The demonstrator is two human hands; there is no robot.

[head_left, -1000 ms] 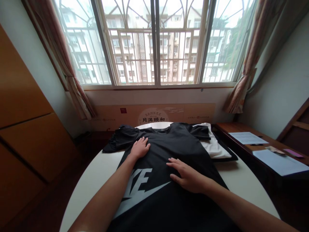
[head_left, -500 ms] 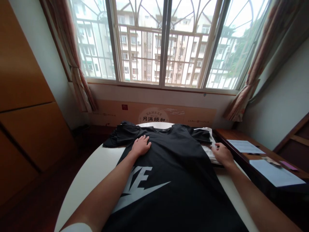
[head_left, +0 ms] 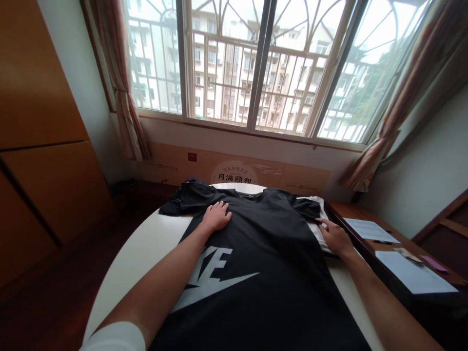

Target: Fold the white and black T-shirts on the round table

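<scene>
Your left hand (head_left: 217, 217) lies palm down with its fingers slightly apart, resting on the upper left chest of a black short-sleeved T-shirt (head_left: 270, 239) with a large pale-grey print (head_left: 215, 273). It grips nothing; the flat palm probably serves to keep the cloth from sliding. Your right hand (head_left: 336, 237) reaches to the far right, its index finger and thumb drawn close at the hem of the right sleeve (head_left: 307, 208). The fingertips appear to touch that edge, but you cannot tell from this view whether they clamp it. Having one hand at the chest and the other at the hem seems to suit working the sleeve while the body lies steady.

The T-shirt is spread print side up along the white round-edged desk (head_left: 124, 273), its collar at the far end and its body running towards you, so both sleeves are likely easy to reach. Under and beside the right sleeve lies a white cloth (head_left: 316, 231); at the far left, dark cloth with a ruffled edge (head_left: 170, 206) lies by the other sleeve.
</scene>
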